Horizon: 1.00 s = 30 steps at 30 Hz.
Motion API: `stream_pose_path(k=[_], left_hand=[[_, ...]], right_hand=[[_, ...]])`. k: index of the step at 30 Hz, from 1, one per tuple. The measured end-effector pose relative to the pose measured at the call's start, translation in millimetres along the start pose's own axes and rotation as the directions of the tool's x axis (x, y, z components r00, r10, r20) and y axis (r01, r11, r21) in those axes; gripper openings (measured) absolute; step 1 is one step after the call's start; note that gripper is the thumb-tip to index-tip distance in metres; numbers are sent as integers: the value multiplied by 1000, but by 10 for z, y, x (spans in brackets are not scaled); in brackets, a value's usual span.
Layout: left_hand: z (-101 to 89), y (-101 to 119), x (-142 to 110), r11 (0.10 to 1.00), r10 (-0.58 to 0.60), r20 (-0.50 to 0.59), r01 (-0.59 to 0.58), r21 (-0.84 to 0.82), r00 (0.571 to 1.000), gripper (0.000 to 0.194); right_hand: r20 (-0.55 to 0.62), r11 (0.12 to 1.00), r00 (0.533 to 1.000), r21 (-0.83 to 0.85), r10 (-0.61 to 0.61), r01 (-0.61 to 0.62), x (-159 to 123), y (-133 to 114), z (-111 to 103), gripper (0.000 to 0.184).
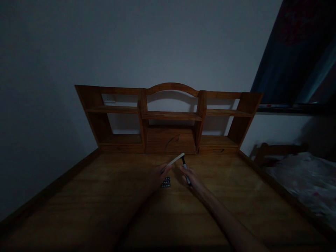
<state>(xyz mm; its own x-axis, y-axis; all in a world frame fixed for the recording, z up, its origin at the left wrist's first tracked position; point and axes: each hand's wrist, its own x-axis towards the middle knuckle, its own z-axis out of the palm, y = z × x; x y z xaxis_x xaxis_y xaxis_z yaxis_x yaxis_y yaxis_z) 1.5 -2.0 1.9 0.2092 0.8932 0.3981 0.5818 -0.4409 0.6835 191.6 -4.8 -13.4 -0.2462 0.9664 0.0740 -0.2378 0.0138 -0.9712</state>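
Note:
My left hand (159, 172) is closed around the dark end of a pale narrow strip (175, 160), which slants up and to the right. In my right hand (193, 177) is a slim tool with a black head (183, 160) and a pale grey and black handle; dim light hides its exact kind. The strip's far tip meets or overlaps the tool's head; I cannot tell if they touch. Just right of and below my left hand, a small dark rectangular piece with rows of light spots (166, 182) lies on the wooden desk (110, 196).
A wooden shelf unit (172, 115) with open compartments stands along the desk's back edge, against a pale wall (168, 42). Raised wooden edges border the desk on both sides. At the right are a dark curtain (294, 52) and a bed with rumpled bedding (307, 182).

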Motion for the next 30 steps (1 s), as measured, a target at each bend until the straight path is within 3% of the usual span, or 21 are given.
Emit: stream_pose_path(k=[8,15,21,30], left_hand=[[14,-31,10,1000,12,-19,-12,6,1000,41],[2,-24,5,999,35,-6,-35,-32,999,38],[-3,-8,4,1000,25,-1,-25,-6,1000,40],[5,-32,12,1000,13,8,-13,-9,1000,41]], right_hand=[[-72,999,997,-22,26,-28,4,-2,0,36],[-30,1000,999,-1,22,-22,-27,-67,40,40],[-91,998,994,22,53,-51,-41,-67,54,38],[-81,998,996,37,48,-45,-38,-79,69,39]])
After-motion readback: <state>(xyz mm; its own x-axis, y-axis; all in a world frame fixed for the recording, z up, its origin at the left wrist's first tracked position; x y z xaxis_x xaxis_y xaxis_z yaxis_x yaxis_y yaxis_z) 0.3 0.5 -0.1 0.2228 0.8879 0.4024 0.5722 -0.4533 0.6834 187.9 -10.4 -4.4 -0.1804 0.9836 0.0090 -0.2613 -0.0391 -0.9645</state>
